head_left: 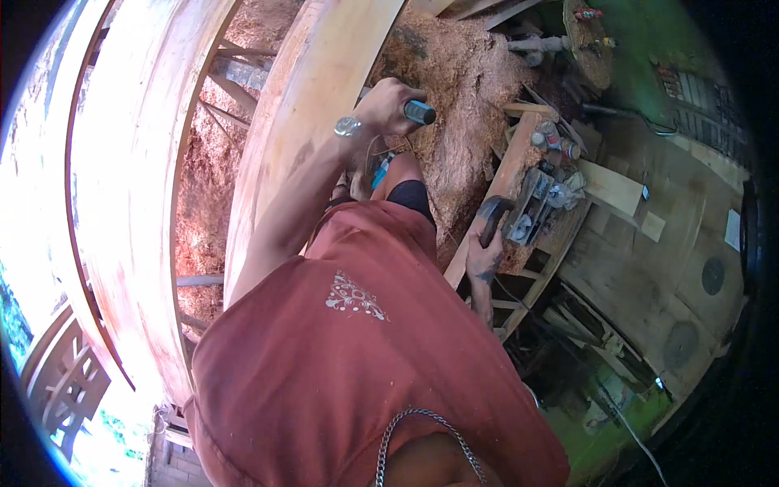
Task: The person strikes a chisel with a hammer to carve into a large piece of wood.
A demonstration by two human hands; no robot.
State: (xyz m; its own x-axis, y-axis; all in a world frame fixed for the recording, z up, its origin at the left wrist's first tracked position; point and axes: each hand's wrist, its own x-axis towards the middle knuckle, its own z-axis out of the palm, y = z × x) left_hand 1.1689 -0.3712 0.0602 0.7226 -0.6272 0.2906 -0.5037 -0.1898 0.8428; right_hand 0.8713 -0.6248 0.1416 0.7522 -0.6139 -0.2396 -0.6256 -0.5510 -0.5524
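Observation:
My left hand, below a wrist watch, is closed around a thick teal-and-black handle. It is beside the edge of a long pale wooden plank; the rest of that tool is hidden behind the hand. My right hand grips the black curved handle of a power tool at the edge of a wooden workbench. A dark cord trails from near that hand. How the tool rests on the bench is not clear.
A metal tray with rags and small containers stands on the bench. Wood shavings cover the ground around my feet. More long planks lie on supports at the left. Plywood sheets lie at the right.

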